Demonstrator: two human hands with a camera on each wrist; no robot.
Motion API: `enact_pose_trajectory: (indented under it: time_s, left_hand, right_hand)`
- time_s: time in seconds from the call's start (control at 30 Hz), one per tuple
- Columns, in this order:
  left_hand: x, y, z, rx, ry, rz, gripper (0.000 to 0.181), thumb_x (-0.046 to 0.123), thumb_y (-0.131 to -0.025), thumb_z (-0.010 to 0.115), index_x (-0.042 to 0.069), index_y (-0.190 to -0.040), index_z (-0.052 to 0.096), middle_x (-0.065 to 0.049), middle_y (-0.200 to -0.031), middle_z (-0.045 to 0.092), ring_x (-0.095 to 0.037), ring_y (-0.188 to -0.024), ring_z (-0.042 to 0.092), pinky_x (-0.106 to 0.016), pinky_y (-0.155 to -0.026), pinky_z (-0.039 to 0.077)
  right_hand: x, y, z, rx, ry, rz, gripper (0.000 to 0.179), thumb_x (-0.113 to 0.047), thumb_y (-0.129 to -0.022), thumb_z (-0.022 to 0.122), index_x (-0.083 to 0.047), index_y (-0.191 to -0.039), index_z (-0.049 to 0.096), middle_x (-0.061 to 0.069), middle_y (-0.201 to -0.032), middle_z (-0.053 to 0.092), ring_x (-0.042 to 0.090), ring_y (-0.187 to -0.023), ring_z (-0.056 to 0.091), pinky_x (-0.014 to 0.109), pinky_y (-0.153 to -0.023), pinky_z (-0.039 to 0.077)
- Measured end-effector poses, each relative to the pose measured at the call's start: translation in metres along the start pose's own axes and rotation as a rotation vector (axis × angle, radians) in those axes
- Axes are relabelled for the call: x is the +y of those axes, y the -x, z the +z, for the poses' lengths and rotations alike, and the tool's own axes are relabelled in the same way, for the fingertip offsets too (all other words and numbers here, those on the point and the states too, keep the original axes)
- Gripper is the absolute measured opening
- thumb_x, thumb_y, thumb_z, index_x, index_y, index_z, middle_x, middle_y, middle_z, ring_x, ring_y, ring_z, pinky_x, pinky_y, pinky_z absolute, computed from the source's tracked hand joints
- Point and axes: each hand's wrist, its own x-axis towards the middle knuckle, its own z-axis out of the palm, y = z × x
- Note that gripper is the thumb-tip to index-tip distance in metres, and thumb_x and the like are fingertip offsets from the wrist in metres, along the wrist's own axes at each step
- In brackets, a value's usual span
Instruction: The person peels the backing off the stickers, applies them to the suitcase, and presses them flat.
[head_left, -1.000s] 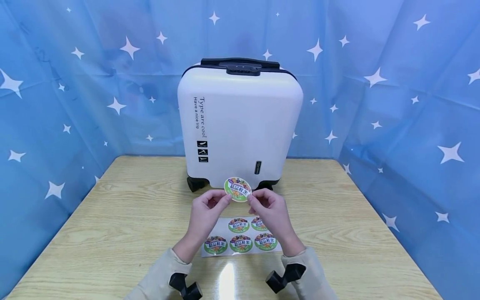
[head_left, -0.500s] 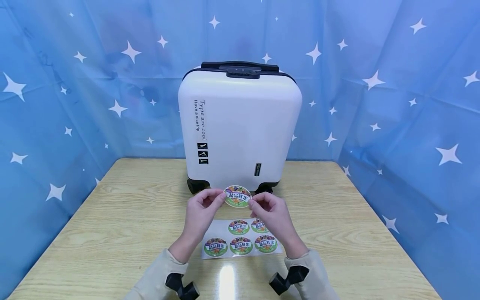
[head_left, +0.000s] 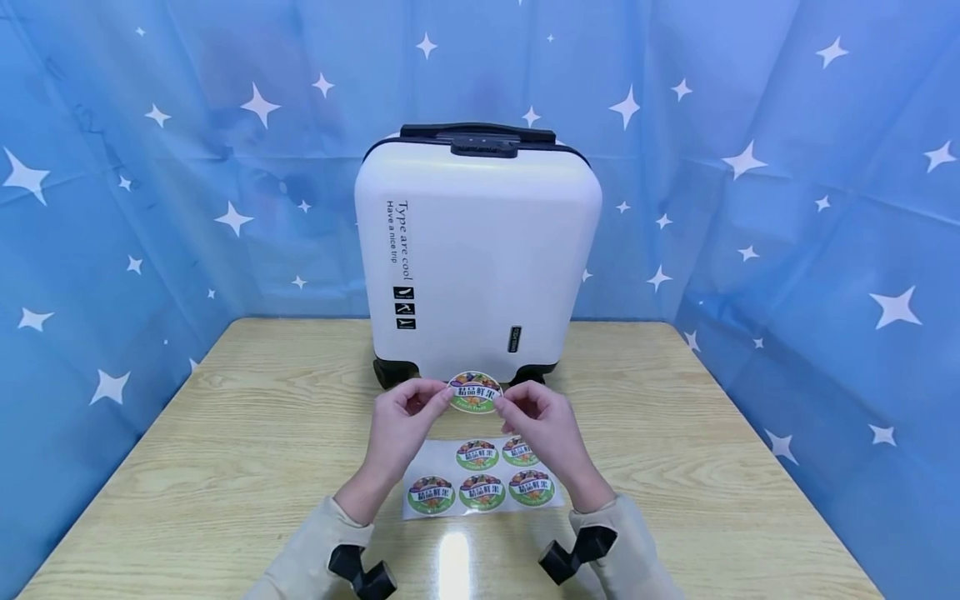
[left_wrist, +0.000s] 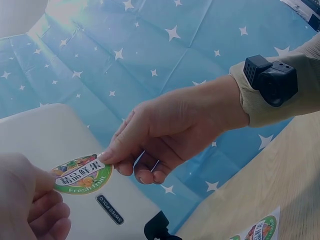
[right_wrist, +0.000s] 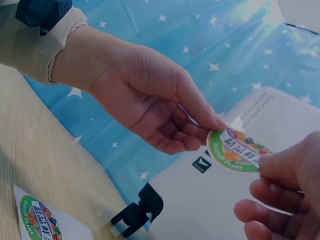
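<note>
In the head view an oval fruit sticker [head_left: 475, 392] printed "Fresh Fruit" is held up level in front of the suitcase's lower edge. My left hand [head_left: 403, 425] pinches its left edge between thumb and finger. The right hand [head_left: 546, 429] pinches the opposite edge the same way. Both wrist views show the sticker [left_wrist: 82, 173] stretched between the two hands, its printed face visible. Below them on the table lies a white sticker sheet [head_left: 433, 458] bearing several matching oval stickers; the right hand covers part of it.
A white suitcase [head_left: 480, 250] stands upright at the back of the wooden table [head_left: 225, 450], with black wheels, a black top handle and printed text on its left. A blue star-patterned curtain [head_left: 187, 167] surrounds the table's back and sides.
The sticker, tilted down to the right a second ago, now sits level and slightly lower in the head view. Both hands still pinch it. The head view has shifted slightly.
</note>
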Motion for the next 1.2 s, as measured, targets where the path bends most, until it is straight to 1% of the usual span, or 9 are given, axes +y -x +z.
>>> enact_pose_trajectory:
  time_s: [0.07, 0.2, 0.4, 0.5, 0.63, 0.7, 1.0, 1.13, 1.2]
  left_hand:
    - [0.001, 0.0, -0.001, 0.0, -0.007, -0.002, 0.009, 0.006, -0.085, 0.067, -0.003, -0.088, 0.067, -0.011, -0.082, 0.065, -0.016, -0.068, 0.056, -0.019, -0.058, 0.044]
    - [0.003, -0.002, -0.002, 0.007, -0.025, 0.008, 0.008, 0.005, -0.085, 0.067, -0.003, -0.087, 0.068, -0.011, -0.081, 0.066, -0.015, -0.066, 0.055, -0.019, -0.057, 0.043]
    - [0.006, -0.003, -0.005, 0.016, -0.067, 0.06, 0.008, 0.003, -0.085, 0.066, -0.005, -0.086, 0.067, -0.013, -0.079, 0.065, -0.013, -0.061, 0.05, -0.018, -0.055, 0.04]
    - [-0.005, -0.008, -0.006, 0.023, -0.079, 0.086, 0.008, 0.004, -0.085, 0.066, -0.003, -0.085, 0.068, -0.012, -0.076, 0.064, -0.014, -0.06, 0.047, -0.019, -0.053, 0.037]
    - [-0.021, -0.016, -0.008, 0.036, -0.096, 0.118, 0.008, 0.009, -0.085, 0.068, 0.001, -0.084, 0.068, -0.007, -0.075, 0.064, -0.014, -0.06, 0.046, -0.019, -0.053, 0.037]
    - [-0.023, -0.018, -0.01, 0.042, -0.107, 0.146, 0.008, 0.011, -0.085, 0.068, 0.003, -0.083, 0.069, -0.005, -0.076, 0.065, -0.013, -0.06, 0.048, -0.02, -0.053, 0.038]
    - [-0.015, -0.028, -0.013, 0.038, -0.136, 0.213, 0.008, 0.013, -0.085, 0.068, 0.006, -0.083, 0.069, -0.002, -0.078, 0.065, -0.015, -0.063, 0.051, -0.021, -0.055, 0.042]
    - [-0.009, -0.033, -0.014, 0.038, -0.161, 0.227, 0.009, 0.013, -0.086, 0.068, 0.005, -0.084, 0.069, -0.002, -0.078, 0.065, -0.014, -0.063, 0.052, -0.021, -0.055, 0.043]
    - [-0.007, -0.037, -0.015, 0.038, -0.172, 0.235, 0.009, 0.014, -0.086, 0.067, 0.005, -0.084, 0.069, -0.002, -0.078, 0.064, -0.014, -0.063, 0.052, -0.022, -0.055, 0.043]
  right_hand:
    - [0.001, -0.001, 0.0, 0.0, 0.0, -0.006, 0.008, -0.006, -0.09, 0.06, 0.002, -0.091, 0.062, 0.023, -0.083, 0.06, 0.036, -0.07, 0.058, 0.026, -0.06, 0.05]
    - [0.014, -0.008, 0.001, 0.004, 0.015, -0.026, 0.01, -0.01, -0.09, 0.061, 0.0, -0.091, 0.062, 0.016, -0.08, 0.06, 0.031, -0.068, 0.059, 0.027, -0.06, 0.05]
    - [0.03, -0.016, 0.003, 0.015, 0.06, -0.071, 0.017, -0.024, -0.09, 0.063, -0.007, -0.09, 0.064, 0.006, -0.075, 0.059, 0.023, -0.065, 0.058, 0.028, -0.057, 0.049]
    - [0.03, -0.018, 0.004, 0.013, 0.078, -0.106, 0.018, -0.026, -0.09, 0.063, -0.008, -0.089, 0.064, 0.008, -0.075, 0.059, 0.024, -0.065, 0.058, 0.027, -0.056, 0.048]
    - [0.026, -0.022, 0.004, 0.002, 0.11, -0.124, 0.015, -0.023, -0.091, 0.062, -0.008, -0.089, 0.064, 0.007, -0.073, 0.059, 0.023, -0.064, 0.056, 0.024, -0.055, 0.046]
    - [0.024, -0.024, 0.004, -0.004, 0.124, -0.127, 0.015, -0.021, -0.091, 0.061, -0.006, -0.089, 0.064, 0.007, -0.072, 0.059, 0.021, -0.064, 0.055, 0.024, -0.054, 0.044]
    - [-0.017, -0.02, 0.002, -0.009, 0.132, -0.169, 0.012, -0.008, -0.092, 0.058, 0.003, -0.091, 0.063, 0.015, -0.072, 0.059, 0.021, -0.062, 0.053, 0.023, -0.053, 0.042]
    - [-0.021, -0.023, 0.002, -0.001, 0.116, -0.2, 0.011, -0.006, -0.092, 0.058, 0.004, -0.091, 0.062, 0.015, -0.073, 0.058, 0.028, -0.064, 0.055, 0.023, -0.056, 0.044]
    - [-0.018, -0.028, 0.002, 0.003, 0.101, -0.215, 0.011, -0.007, -0.092, 0.058, 0.004, -0.091, 0.062, 0.014, -0.073, 0.058, 0.025, -0.064, 0.056, 0.023, -0.056, 0.046]
